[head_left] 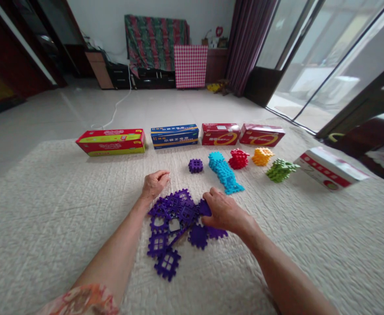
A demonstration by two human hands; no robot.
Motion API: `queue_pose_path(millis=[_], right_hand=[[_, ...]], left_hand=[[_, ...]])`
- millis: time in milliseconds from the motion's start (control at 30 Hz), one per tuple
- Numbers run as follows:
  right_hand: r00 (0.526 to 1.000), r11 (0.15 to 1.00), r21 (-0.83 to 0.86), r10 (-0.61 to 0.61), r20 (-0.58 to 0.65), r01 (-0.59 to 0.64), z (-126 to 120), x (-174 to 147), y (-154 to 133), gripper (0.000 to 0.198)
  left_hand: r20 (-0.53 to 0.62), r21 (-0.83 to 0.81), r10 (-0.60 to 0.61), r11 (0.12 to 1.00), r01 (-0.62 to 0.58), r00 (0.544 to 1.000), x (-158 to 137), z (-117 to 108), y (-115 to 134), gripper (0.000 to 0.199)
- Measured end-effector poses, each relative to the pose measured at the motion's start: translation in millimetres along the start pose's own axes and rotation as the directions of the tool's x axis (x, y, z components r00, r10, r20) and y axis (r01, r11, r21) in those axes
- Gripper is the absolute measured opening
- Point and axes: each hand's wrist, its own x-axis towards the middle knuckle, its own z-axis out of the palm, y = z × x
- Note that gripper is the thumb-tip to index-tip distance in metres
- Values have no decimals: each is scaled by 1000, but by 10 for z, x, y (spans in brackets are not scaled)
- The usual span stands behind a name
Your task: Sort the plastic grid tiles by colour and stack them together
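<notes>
My right hand [223, 210] is at the right side of a loose pile of purple interlocking plastic tiles [187, 213]. Its thumb and fingers close on a solid purple tile [205, 208], partly hidden by the hand. Several tiles in the pile have window-like cutouts, and others are solid. My left hand [155, 183] rests on the mat just beyond the pile's left side, its fingers curled in and nothing visible in them. Past the pile lies a small purple tile stack [195, 166]. To its right is a long, toppled row of light-blue tiles [225, 172].
Red [239, 159], yellow [262, 156] and green tile stacks [280, 170] stand farther right. Behind are a red-yellow box [111, 142], a blue battery box [175, 136] and two dark-red boxes [220, 134]. A white-red box [331, 168] lies right. Everything sits on a cream quilted mat [90, 188].
</notes>
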Motion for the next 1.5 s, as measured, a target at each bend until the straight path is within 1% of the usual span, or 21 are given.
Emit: queue_pose_path(millis=[67, 167, 233, 300, 400, 533, 667, 733, 833, 900, 1033, 1133, 1233, 1300, 1400, 1500], right_hand=[[1000, 1000, 12, -17, 20, 17, -45, -10, 34, 26], [997, 995, 80, -67, 41, 64, -155, -33, 122, 22], [994, 985, 137, -108, 23, 104, -221, -24, 180, 19], [992, 977, 174, -124, -24, 127, -244, 24, 225, 18], [991, 974, 202, -77, -110, 99, -166, 161, 266, 22], [980, 961, 266, -25, -200, 79, 52, 342, 301, 24], [949, 966, 244, -7, -315, 88, 169, 399, 320, 47], [950, 969, 226, -21, -313, 96, 170, 392, 320, 51], [969, 975, 205, -35, -244, 86, 158, 382, 319, 39], [974, 977, 197, -36, -223, 81, 162, 386, 322, 32], [967, 973, 225, 0, -257, 60, 200, 404, 326, 37], [966, 971, 235, 31, -258, 32, 222, 402, 322, 37], [961, 967, 243, 1, -276, 69, 209, 417, 332, 36], [943, 960, 254, -31, -330, 120, 168, 472, 352, 39], [903, 953, 227, -93, -418, 203, 56, 649, 394, 43], [888, 955, 169, -150, -434, 244, -69, 887, 434, 45]], left_hand=[[-1, 3, 2, 1000, -2, 1000, -1, -1, 9, 40], [-2, 8, 9, 1000, -9, 1000, -2, -2, 16, 40], [-4, 10, 8, 1000, -8, 1000, -4, -1, 19, 40], [-6, 10, 8, 1000, -7, 1000, -4, -2, 22, 41], [-7, 11, 14, 1000, -14, 1000, -5, -4, 24, 40], [-4, 11, 11, 1000, -11, 1000, -4, -6, 22, 40], [3, 17, -3, 1000, 3, 1000, -7, -7, 31, 41], [4, 19, -6, 1000, 6, 1000, -11, -9, 45, 42], [8, 14, -6, 1000, 6, 1000, -16, -14, 62, 43], [12, 10, -4, 1000, 4, 1000, -17, -16, 60, 44], [12, 11, 0, 1000, 0, 1000, -12, -10, 28, 43], [6, 10, 9, 1000, -9, 1000, -8, -4, 12, 41], [8, 3, 6, 1000, -6, 1000, -9, -3, 16, 40], [13, 5, 4, 1000, -4, 1000, -10, -2, 17, 40], [11, 10, 14, 1000, -14, 1000, -8, 2, 3, 38], [5, 15, 31, 999, -31, 1000, -4, 8, -15, 37]])
